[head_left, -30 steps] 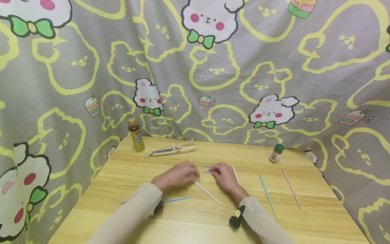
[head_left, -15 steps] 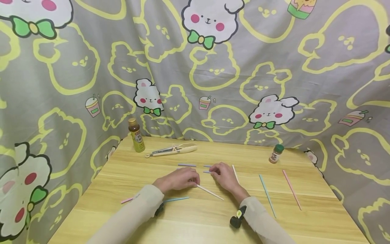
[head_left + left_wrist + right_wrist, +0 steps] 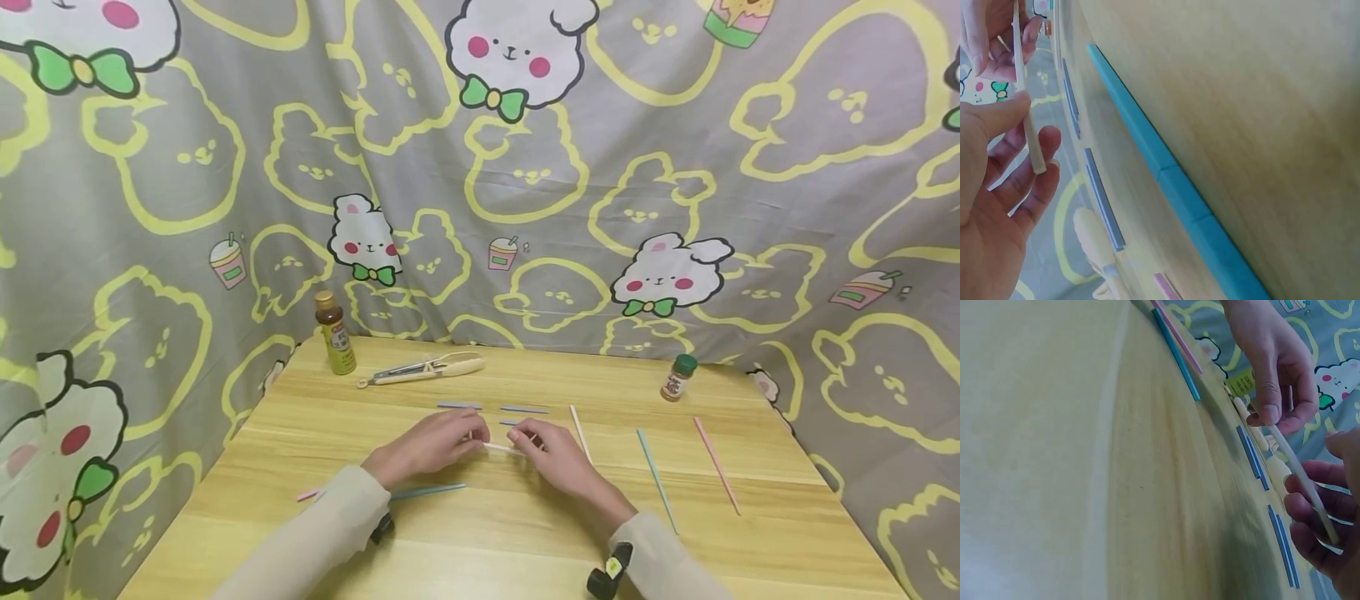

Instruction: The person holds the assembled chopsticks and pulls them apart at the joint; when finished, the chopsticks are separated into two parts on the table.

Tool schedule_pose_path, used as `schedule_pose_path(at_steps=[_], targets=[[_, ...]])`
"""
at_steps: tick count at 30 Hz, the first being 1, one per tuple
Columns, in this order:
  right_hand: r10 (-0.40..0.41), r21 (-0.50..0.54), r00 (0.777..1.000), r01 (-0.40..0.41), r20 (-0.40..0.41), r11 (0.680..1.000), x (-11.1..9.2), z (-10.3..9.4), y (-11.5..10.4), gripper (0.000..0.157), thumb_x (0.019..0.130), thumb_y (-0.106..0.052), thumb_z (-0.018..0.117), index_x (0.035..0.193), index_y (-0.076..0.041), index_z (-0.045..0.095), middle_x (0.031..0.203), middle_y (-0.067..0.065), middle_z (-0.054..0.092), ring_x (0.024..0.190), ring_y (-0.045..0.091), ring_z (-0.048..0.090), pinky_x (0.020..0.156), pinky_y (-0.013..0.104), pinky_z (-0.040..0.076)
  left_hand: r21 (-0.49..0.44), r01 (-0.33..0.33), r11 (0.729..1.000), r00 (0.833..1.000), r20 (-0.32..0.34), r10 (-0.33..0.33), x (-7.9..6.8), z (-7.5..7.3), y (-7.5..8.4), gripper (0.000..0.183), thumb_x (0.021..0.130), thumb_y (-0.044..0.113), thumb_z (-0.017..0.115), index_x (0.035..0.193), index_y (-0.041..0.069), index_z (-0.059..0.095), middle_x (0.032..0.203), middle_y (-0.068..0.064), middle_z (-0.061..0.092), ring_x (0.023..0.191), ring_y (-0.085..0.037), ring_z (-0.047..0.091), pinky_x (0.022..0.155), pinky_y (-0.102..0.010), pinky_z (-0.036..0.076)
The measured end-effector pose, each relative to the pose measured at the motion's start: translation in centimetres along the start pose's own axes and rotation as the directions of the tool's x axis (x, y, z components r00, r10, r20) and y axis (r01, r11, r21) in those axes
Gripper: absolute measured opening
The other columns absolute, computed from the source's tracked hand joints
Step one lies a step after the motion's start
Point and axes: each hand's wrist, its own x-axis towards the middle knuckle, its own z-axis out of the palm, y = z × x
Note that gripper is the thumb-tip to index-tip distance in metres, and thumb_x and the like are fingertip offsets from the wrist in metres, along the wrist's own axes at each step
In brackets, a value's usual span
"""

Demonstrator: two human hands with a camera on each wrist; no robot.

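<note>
My left hand (image 3: 438, 437) pinches a white chopstick (image 3: 1034, 137) between thumb and fingers, above the wooden table. The chopstick's other end reaches my right hand (image 3: 555, 450), whose loosely bent fingers lie along it; in the right wrist view the thumb stands apart from it. Beyond the hands lie blue-violet chopsticks (image 3: 525, 409), partly hidden in the head view. Another white chopstick (image 3: 581, 433) lies just past my right hand. Near my left wrist are a teal chopstick (image 3: 431, 492) and a pink chopstick (image 3: 307, 494), the latter partly covered by the sleeve.
Further right lie a second teal chopstick (image 3: 657, 482) and a second pink chopstick (image 3: 717, 467). Along the back stand a sauce bottle (image 3: 337, 333), cream-handled tongs (image 3: 423, 369) and a green-capped spice jar (image 3: 678, 377). A patterned curtain (image 3: 540, 192) surrounds the table.
My left hand has lifted and turned the white chopstick, which lay slanting on the table. My right hand has moved off the blue-violet chopsticks, toward the white one's free end.
</note>
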Motion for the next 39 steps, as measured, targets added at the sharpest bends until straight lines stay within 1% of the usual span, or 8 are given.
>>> schedule_pose_path(at_steps=[6, 10, 13, 16, 19, 28, 33, 39], targets=[[0.017, 0.003, 1.000, -0.017, 0.015, 1.000, -1.0, 0.0, 0.0, 0.023, 0.112, -0.034, 0.064, 0.109, -0.018, 0.079, 0.101, -0.006, 0.078, 0.091, 0.005, 0.067, 0.084, 0.027, 0.057, 0.015, 0.000, 1.000, 0.998, -0.060, 0.001, -0.6, 0.0, 1.0, 0.008, 0.111, 0.020, 0.066, 0.116, 0.019, 0.072, 0.115, 0.006, 0.070, 0.104, -0.008, 0.068, 0.092, -0.028, 0.060], [0.008, 0.013, 1.000, -0.009, 0.022, 1.000, -1.4, -0.1, 0.1, 0.017, 0.110, -0.031, 0.068, 0.104, -0.019, 0.078, 0.100, -0.005, 0.077, 0.087, 0.003, 0.062, 0.080, 0.025, 0.055, -0.019, -0.020, 1.000, 0.996, -0.092, 0.018, -1.1, 0.1, 1.5, 0.009, 0.110, 0.017, 0.067, 0.118, 0.016, 0.072, 0.116, 0.004, 0.069, 0.103, -0.009, 0.069, 0.089, -0.025, 0.060], [-0.004, 0.018, 1.000, 0.004, 0.024, 1.000, -1.8, -0.1, 0.0, 0.013, 0.109, -0.030, 0.069, 0.104, -0.020, 0.077, 0.099, -0.004, 0.077, 0.083, 0.003, 0.060, 0.076, 0.023, 0.054, -0.051, -0.014, 0.999, 0.996, -0.090, 0.010, -1.4, 0.2, 1.7, 0.014, 0.112, 0.018, 0.065, 0.123, 0.015, 0.072, 0.117, 0.003, 0.068, 0.102, -0.009, 0.069, 0.086, -0.023, 0.060], [-0.020, 0.010, 1.000, 0.020, 0.011, 1.000, -2.0, 0.0, -0.1, 0.009, 0.108, -0.029, 0.071, 0.104, -0.021, 0.076, 0.098, -0.008, 0.076, 0.088, 0.003, 0.064, 0.082, 0.025, 0.058, -0.062, -0.001, 0.998, 0.997, -0.080, -0.004, -1.5, 0.5, 1.9, 0.017, 0.113, 0.022, 0.062, 0.124, 0.016, 0.074, 0.115, 0.004, 0.071, 0.101, -0.007, 0.068, 0.086, -0.024, 0.060], [-0.051, -0.010, 0.999, 0.051, -0.011, 0.999, -2.2, 0.2, -0.1, 0.007, 0.107, -0.028, 0.072, 0.105, -0.022, 0.075, 0.098, -0.013, 0.074, 0.095, 0.004, 0.069, 0.088, 0.028, 0.061, -0.070, 0.011, 0.998, 0.997, -0.077, -0.016, -1.6, 0.7, 2.1, 0.018, 0.113, 0.027, 0.062, 0.119, 0.017, 0.076, 0.109, 0.007, 0.074, 0.097, -0.003, 0.067, 0.085, -0.025, 0.060], [-0.165, -0.051, 0.986, 0.163, -0.034, 0.985, -2.8, 0.3, 0.2, 0.007, 0.107, -0.026, 0.071, 0.103, -0.021, 0.075, 0.099, -0.011, 0.073, 0.092, 0.002, 0.069, 0.085, 0.028, 0.063, -0.120, 0.056, 0.991, 0.996, -0.059, -0.064, -2.1, 0.9, 2.7, 0.019, 0.113, 0.025, 0.062, 0.118, 0.014, 0.076, 0.104, 0.006, 0.079, 0.090, 0.002, 0.067, 0.082, -0.022, 0.059], [-0.224, -0.041, 0.974, 0.222, -0.045, 0.974, -3.1, 0.3, 0.3, 0.006, 0.107, -0.018, 0.070, 0.102, -0.020, 0.073, 0.098, -0.009, 0.072, 0.091, 0.003, 0.068, 0.084, 0.028, 0.064, -0.114, 0.042, 0.993, 0.995, -0.088, -0.052, -2.4, 1.0, 2.9, 0.018, 0.112, 0.023, 0.062, 0.116, 0.013, 0.077, 0.101, 0.005, 0.079, 0.089, 0.001, 0.068, 0.082, -0.023, 0.060], [-0.304, -0.072, 0.951, 0.299, -0.063, 0.951, -3.3, 0.6, 0.4, 0.007, 0.106, -0.012, 0.070, 0.102, -0.018, 0.070, 0.097, -0.007, 0.072, 0.088, 0.001, 0.066, 0.080, 0.025, 0.063, -0.103, 0.018, 0.995, 0.994, -0.102, -0.028, -2.6, 0.9, 3.0, 0.013, 0.111, 0.019, 0.065, 0.114, 0.015, 0.077, 0.098, 0.006, 0.079, 0.088, 0.001, 0.067, 0.083, -0.024, 0.060]])
